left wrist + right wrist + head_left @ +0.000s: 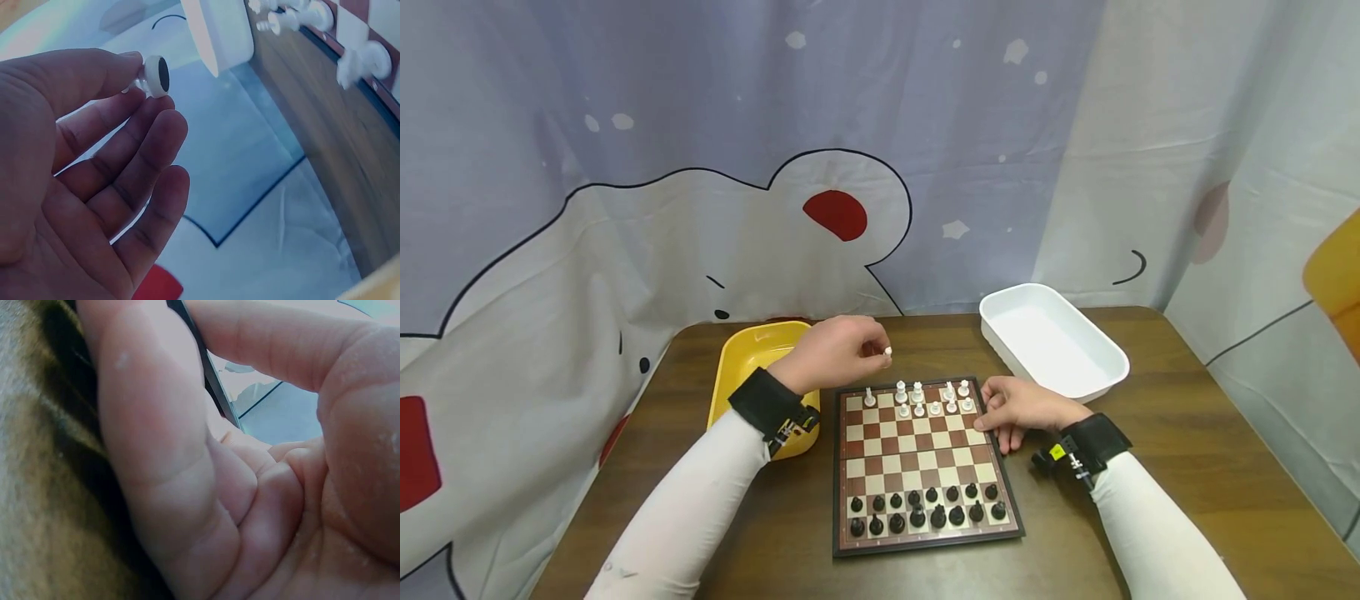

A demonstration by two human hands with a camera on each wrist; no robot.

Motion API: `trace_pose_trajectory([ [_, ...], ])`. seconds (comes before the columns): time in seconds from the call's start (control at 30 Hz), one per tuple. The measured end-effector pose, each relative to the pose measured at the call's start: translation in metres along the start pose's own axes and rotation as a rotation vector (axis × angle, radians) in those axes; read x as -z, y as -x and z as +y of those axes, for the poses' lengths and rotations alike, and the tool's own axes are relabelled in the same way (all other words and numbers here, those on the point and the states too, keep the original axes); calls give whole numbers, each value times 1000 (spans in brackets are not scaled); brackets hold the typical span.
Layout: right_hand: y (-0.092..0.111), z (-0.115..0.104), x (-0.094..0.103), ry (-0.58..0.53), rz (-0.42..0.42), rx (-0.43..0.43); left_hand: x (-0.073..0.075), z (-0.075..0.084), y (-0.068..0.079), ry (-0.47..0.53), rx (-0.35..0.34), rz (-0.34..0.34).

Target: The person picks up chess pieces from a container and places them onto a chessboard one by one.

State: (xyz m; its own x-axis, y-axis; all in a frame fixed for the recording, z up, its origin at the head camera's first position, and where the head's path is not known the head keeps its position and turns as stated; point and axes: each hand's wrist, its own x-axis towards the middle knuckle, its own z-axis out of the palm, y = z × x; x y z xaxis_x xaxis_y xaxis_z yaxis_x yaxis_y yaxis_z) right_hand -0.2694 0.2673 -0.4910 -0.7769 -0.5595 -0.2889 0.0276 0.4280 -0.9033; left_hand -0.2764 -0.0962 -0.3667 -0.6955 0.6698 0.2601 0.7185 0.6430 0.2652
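Observation:
Above the table, behind the chessboard [917, 451], my left hand [838, 354] pinches a small white chess piece [152, 76] between thumb and fingertips. Its dark round base faces outward in the left wrist view; which piece it is I cannot tell. My right hand [1026, 408] grips the board's right edge, thumb on top and the other fingers curled beside it. Several white pieces [917, 392] stand on the far rows, with gaps among them. Black pieces [917, 516] fill the two near rows.
A yellow tray [721, 392] stands left of the board, partly behind my left wrist. To the back right is a white tray [1052, 333]. The wooden table [1142, 375] ends at a patterned curtain [970, 167].

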Motion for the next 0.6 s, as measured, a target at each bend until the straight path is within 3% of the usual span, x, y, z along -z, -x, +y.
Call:
trace_pose_trajectory([
  [0.27, 2, -2, -1, -2, 1, 5, -21, 18, -15, -18, -19, -34],
  [0.6, 1, -1, -2, 8, 16, -7, -45, 28, -28, -23, -49, -85],
])
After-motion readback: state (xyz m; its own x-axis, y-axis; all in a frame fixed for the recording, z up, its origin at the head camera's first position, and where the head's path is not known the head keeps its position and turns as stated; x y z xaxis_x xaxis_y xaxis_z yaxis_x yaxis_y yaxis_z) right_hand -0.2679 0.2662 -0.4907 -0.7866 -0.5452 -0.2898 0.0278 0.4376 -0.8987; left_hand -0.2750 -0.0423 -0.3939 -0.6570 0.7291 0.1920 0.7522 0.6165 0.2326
